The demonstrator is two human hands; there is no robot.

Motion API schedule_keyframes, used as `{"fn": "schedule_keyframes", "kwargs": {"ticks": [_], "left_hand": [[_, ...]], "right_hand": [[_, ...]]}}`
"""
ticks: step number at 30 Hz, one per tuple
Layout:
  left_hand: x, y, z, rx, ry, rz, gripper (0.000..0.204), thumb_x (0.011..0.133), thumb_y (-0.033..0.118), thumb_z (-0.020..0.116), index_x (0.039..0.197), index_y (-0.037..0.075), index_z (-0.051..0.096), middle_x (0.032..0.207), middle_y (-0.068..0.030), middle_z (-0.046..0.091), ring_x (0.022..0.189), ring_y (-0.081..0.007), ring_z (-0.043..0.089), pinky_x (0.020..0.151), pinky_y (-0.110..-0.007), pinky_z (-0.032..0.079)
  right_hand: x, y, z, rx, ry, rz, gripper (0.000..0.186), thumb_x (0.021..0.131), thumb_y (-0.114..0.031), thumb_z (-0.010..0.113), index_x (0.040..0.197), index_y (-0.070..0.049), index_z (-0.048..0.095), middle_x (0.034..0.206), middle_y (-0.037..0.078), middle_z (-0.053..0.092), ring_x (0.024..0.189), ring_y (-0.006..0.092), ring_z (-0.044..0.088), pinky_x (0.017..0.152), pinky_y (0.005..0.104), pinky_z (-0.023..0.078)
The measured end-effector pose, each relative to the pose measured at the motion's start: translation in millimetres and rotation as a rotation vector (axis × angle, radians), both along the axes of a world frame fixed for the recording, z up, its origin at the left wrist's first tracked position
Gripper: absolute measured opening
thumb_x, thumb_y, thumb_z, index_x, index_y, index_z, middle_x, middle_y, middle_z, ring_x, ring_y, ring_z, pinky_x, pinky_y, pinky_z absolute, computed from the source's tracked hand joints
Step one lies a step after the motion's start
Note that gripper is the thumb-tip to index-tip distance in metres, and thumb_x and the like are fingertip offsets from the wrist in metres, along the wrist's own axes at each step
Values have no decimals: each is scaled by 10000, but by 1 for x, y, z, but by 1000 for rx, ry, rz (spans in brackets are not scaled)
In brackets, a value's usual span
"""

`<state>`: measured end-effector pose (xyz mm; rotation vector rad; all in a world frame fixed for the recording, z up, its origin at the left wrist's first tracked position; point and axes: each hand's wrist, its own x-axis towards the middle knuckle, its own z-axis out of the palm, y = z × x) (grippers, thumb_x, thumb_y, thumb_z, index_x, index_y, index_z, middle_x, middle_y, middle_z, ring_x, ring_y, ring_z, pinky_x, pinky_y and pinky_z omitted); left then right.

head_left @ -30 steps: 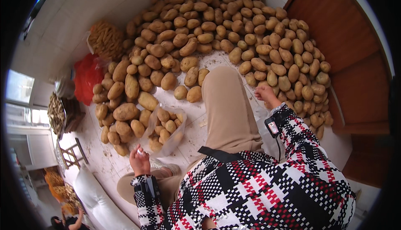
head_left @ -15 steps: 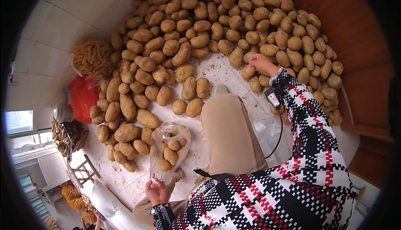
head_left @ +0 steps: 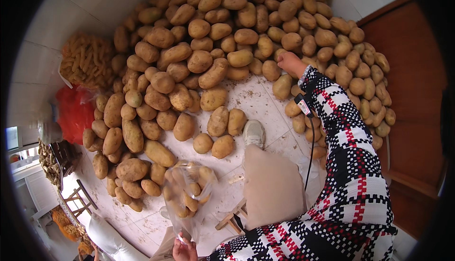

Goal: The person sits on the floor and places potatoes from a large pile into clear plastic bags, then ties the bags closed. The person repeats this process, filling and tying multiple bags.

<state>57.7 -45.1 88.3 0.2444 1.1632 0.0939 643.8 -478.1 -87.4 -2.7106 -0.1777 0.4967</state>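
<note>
A clear plastic bag with several potatoes inside stands on the floor at my left. My left hand pinches the bag's gathered near edge, and something small and white shows at the fingers. My right hand reaches out to the large heap of potatoes. Its fingers are curled against a small potato at the heap's near side, and the grip is partly hidden by the hand. Just nearer than that hand lies a longer potato.
A red plastic bag and a net sack of long tan produce stand at the left wall. A brown wooden panel borders the heap on the right. My shoe is near the loose potatoes; a wooden stool is beside my knee.
The view has shifted, so the heap looks nearer and lower. My right hand has moved farther along the heap and leftward. My left hand still holds the bag, which appears nearer.
</note>
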Motion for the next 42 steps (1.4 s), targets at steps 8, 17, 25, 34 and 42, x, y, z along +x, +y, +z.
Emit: {"fn": "schedule_keyframes", "kwargs": {"ticks": [8, 17, 25, 34, 42], "left_hand": [[38, -14, 4, 111, 122, -49, 348, 791, 83, 587, 1116, -7, 502, 1028, -102, 572, 864, -174, 567, 769, -274, 471], [72, -12, 6, 26, 27, 13, 341, 792, 33, 581, 1109, -52, 488, 1021, -116, 566, 896, -177, 555, 780, -263, 491], [64, -3, -9, 147, 178, -255, 504, 774, 225, 520, 1247, 73, 438, 745, -24, 615, 503, -128, 438, 547, -271, 363], [42, -5, -12, 133, -46, -207, 694, 752, 174, 562, 1350, 36, 238, 695, -65, 511, 538, -133, 436, 573, -259, 341], [19, 3, -38, 194, -310, -138, 707, 748, 156, 561, 1363, 64, 225, 831, -59, 509, 617, -121, 433, 627, -258, 348]], "right_hand": [[29, 42, -43, -108, -240, -61, 650, 692, -171, 682, 1240, -4, 376, 1214, 226, 435, 1110, 358, 441, 930, 384, 387], [63, 39, -75, -96, -264, -152, 754, 666, -189, 707, 1303, -96, 314, 1240, 225, 385, 1092, 380, 442, 916, 406, 396], [38, 43, -46, 217, -257, -83, 655, 654, -153, 651, 1253, -83, 395, 1174, 202, 471, 1045, 308, 500, 878, 342, 426], [-59, 135, 109, 978, 908, -38, 623, 669, -185, 643, 1239, -63, 421, 1135, 86, 507, 1031, 169, 506, 877, 290, 431], [-173, 300, 203, 445, 1102, 898, 566, 714, -282, 660, 1195, -54, 470, 1143, 96, 503, 1068, 182, 460, 906, 302, 367]]}}
